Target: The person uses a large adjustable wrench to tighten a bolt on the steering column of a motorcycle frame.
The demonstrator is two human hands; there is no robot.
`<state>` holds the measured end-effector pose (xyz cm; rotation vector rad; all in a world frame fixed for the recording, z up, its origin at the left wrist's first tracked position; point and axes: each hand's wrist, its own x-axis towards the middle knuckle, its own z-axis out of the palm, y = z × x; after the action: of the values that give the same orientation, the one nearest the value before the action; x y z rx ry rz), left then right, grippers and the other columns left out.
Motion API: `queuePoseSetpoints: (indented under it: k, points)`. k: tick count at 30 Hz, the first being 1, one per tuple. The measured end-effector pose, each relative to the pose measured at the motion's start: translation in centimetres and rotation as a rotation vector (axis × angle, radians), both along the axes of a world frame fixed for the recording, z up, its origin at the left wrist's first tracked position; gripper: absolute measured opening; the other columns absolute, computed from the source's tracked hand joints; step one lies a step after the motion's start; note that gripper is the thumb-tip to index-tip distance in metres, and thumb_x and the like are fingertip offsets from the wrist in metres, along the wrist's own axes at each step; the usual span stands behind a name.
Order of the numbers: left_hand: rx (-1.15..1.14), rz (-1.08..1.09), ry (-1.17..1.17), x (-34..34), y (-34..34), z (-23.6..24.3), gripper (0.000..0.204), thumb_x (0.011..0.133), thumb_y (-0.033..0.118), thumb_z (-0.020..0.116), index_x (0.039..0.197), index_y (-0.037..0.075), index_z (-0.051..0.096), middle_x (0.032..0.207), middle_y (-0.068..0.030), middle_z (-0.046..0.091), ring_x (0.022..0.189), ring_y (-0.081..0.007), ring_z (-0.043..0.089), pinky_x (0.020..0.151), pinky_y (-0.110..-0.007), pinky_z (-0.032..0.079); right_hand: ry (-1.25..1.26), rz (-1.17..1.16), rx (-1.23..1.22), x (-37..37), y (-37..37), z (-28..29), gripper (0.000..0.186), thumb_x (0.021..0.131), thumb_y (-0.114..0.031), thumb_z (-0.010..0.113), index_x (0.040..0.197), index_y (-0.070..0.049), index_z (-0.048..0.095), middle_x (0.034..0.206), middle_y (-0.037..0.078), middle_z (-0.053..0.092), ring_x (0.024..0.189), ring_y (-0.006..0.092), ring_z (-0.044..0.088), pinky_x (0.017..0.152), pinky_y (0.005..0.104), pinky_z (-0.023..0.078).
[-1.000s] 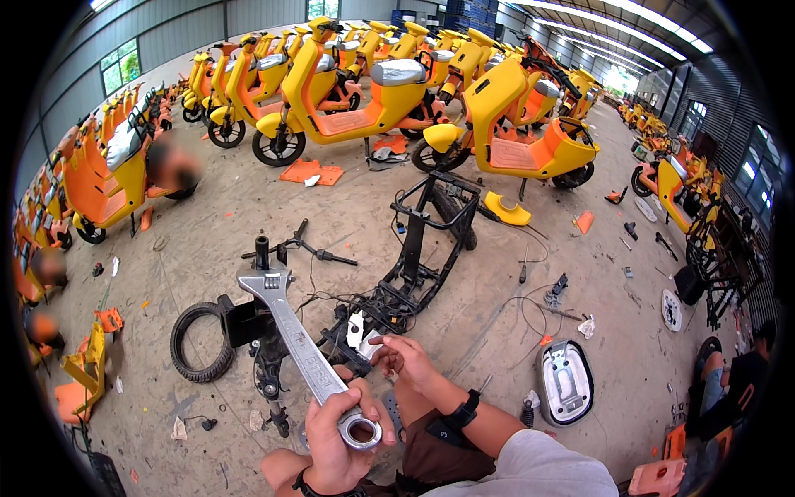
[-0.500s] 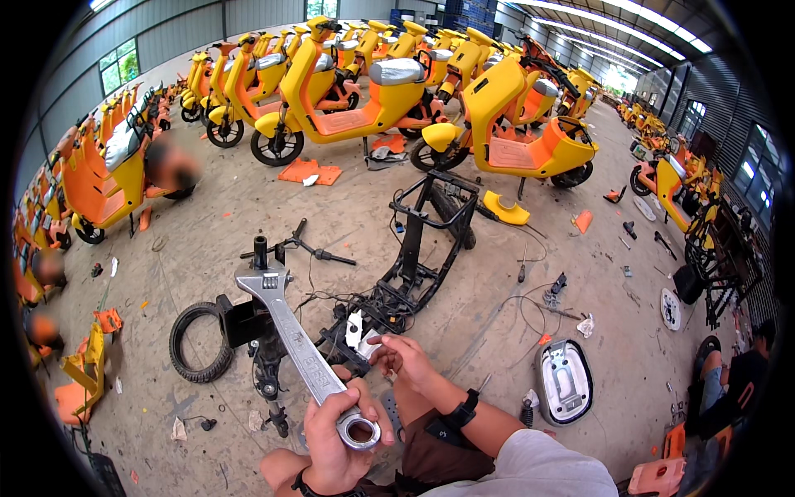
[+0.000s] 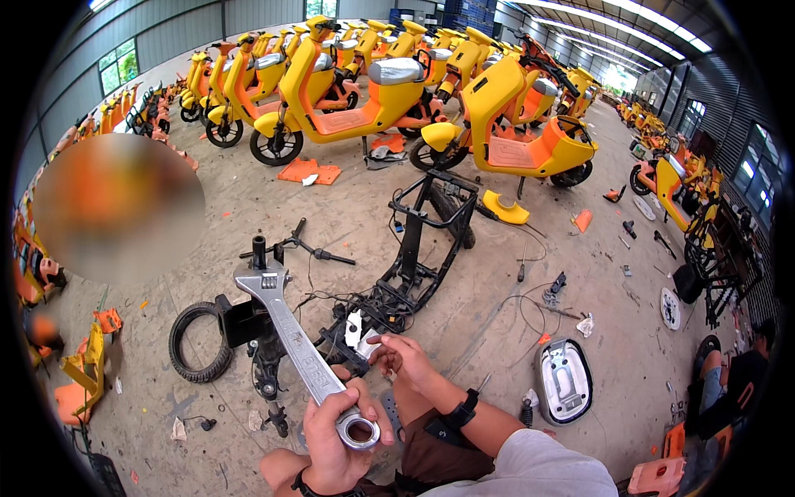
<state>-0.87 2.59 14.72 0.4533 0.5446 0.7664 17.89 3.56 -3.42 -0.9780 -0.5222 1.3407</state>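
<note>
My left hand (image 3: pixel 330 435) is closed around the handle of a big silver adjustable wrench (image 3: pixel 302 348), near its ring end. The wrench slants up and left, and its jaw end overlaps a black upright tube (image 3: pixel 259 248) on the stripped scooter's front. I cannot tell whether the jaws touch that tube. My right hand (image 3: pixel 402 358) has its fingers apart and partly bent, with no tool in it. Just left of those fingers is a crumpled white piece (image 3: pixel 354 330) on the black scooter frame (image 3: pixel 410 248).
A loose tyre (image 3: pixel 175 344) lies left of the frame, and black handlebars (image 3: pixel 319 253) lie beyond the wrench. To the right are a seat turned underside up (image 3: pixel 566 381) and scattered cables. Yellow scooters (image 3: pixel 364 112) stand in rows behind. Part of another person (image 3: pixel 733 381) shows at far right.
My hands and the wrench stay almost where they were. At the left, a large blurred patch now covers the spot where a scooter showed before.
</note>
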Motion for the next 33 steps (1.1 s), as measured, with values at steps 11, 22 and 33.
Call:
queuePoseSetpoints:
  k: [11, 22, 33]
  points:
    - [0.014, -0.004, -0.020, 0.1, 0.0, -0.1, 0.021, 0.087, 0.011, 0.046, 0.107, 0.004, 0.045, 0.060, -0.0073, 0.046, 0.038, -0.0251, 0.050, 0.033, -0.032, 0.042, 0.000, -0.004, 0.002, 0.0, 0.0, -0.2, 0.037, 0.098, -0.029, 0.045, 0.117, 0.000, 0.060, 0.085, 0.010, 0.067, 0.060, 0.0123, 0.057, 0.054, 0.0238, 0.042]
    - [0.004, 0.009, -0.010, 0.2, 0.0, 0.1, 0.020, 0.087, 0.011, 0.047, 0.105, 0.004, 0.046, 0.060, -0.0074, 0.046, 0.038, -0.0252, 0.050, 0.033, -0.032, 0.041, -0.002, -0.013, -0.004, 0.0, 0.0, 0.0, 0.036, 0.098, -0.028, 0.045, 0.116, 0.000, 0.060, 0.085, 0.012, 0.067, 0.059, 0.0126, 0.058, 0.052, 0.0232, 0.041]
    - [0.002, 0.002, 0.001, 0.1, 0.0, 0.0, 0.020, 0.087, 0.012, 0.046, 0.105, 0.004, 0.047, 0.059, -0.0068, 0.046, 0.038, -0.0250, 0.051, 0.030, -0.031, 0.038, -0.005, -0.004, 0.020, 0.2, 0.1, -0.5, 0.037, 0.099, -0.028, 0.045, 0.116, 0.001, 0.060, 0.085, 0.012, 0.067, 0.058, 0.0125, 0.058, 0.051, 0.0228, 0.042]
